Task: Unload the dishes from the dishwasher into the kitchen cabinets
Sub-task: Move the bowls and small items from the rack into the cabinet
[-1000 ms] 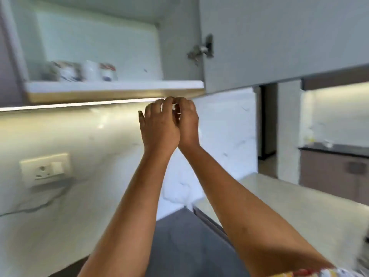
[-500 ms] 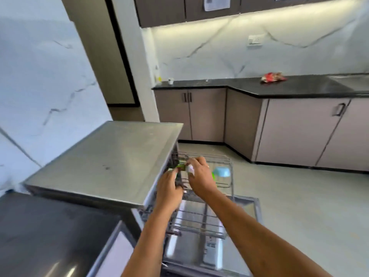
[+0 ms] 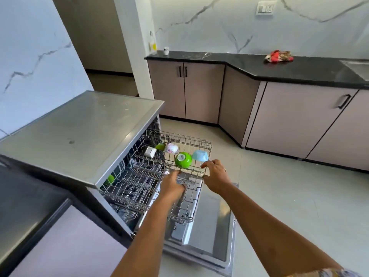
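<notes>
The dishwasher (image 3: 83, 136) stands open with its door (image 3: 215, 226) folded down and the upper rack (image 3: 187, 139) pulled out. In that rack lie a green bowl (image 3: 183, 159), a light blue bowl (image 3: 200, 155), a floral cup (image 3: 171, 148), a second green bowl (image 3: 160, 145) and a white square dish (image 3: 150, 152). My left hand (image 3: 172, 183) hovers over the rack just in front of the green bowl, holding nothing. My right hand (image 3: 216, 175) is at the rack's outer rim below the blue bowl, fingers loosely spread and empty.
Another green item (image 3: 109, 179) sits deep in the lower rack (image 3: 139, 196). A black counter (image 3: 279, 66) with closed base cabinets (image 3: 295, 122) runs along the far wall, with a red cloth (image 3: 278, 56) on it. Bare floor (image 3: 289, 186) lies to the right.
My view swung from the open upper cabinet down to the dishwasher. My hands, together up at the shelf before, have come down and parted over the upper rack.
</notes>
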### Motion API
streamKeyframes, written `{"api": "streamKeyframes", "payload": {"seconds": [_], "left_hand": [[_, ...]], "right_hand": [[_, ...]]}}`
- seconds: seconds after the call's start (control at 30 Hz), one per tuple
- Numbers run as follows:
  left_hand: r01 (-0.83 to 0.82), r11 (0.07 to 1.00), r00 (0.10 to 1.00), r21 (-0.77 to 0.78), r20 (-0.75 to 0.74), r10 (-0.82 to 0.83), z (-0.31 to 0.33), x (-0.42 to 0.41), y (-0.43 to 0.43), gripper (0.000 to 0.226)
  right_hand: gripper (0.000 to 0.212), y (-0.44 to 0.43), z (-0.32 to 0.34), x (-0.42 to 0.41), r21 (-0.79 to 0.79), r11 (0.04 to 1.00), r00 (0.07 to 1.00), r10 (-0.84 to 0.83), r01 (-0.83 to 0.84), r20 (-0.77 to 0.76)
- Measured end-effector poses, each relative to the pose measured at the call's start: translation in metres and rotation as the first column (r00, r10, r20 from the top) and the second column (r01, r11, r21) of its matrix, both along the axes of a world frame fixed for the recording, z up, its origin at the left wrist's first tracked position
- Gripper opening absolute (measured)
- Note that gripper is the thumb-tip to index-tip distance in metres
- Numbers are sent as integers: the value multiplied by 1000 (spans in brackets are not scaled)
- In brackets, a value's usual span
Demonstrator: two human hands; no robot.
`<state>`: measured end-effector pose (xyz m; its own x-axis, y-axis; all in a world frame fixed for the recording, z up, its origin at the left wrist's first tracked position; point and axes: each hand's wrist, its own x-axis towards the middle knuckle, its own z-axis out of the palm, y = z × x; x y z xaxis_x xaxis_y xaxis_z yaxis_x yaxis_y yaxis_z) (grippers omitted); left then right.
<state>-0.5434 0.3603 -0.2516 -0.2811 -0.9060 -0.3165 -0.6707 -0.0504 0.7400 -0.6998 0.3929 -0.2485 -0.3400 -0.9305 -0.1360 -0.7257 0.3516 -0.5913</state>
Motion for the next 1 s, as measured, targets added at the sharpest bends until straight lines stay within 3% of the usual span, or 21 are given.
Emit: {"api": "streamKeyframes", "payload": {"seconds": [0.3, 0.47, 0.87, 1.0], "left_hand": [[-125, 976, 987, 178, -75, 140, -45, -34, -55, 56], [-180, 940, 979, 291, -36, 199, -76, -51, -98, 52], [-230, 922, 972, 313, 24, 234, -135, -81, -194, 50], [-256, 937, 966, 237, 76, 245, -160, -97, -224, 54]], "right_hand": [[43, -72, -55, -46, 128, 987, 995, 99, -99, 7], [46, -125, -96, -73, 235, 961, 989, 145, -145, 16], [50, -223, -160, -124, 390, 902, 979, 202, -183, -9], [56, -260, -179, -136, 386, 897, 968, 249, -214, -42]]}}
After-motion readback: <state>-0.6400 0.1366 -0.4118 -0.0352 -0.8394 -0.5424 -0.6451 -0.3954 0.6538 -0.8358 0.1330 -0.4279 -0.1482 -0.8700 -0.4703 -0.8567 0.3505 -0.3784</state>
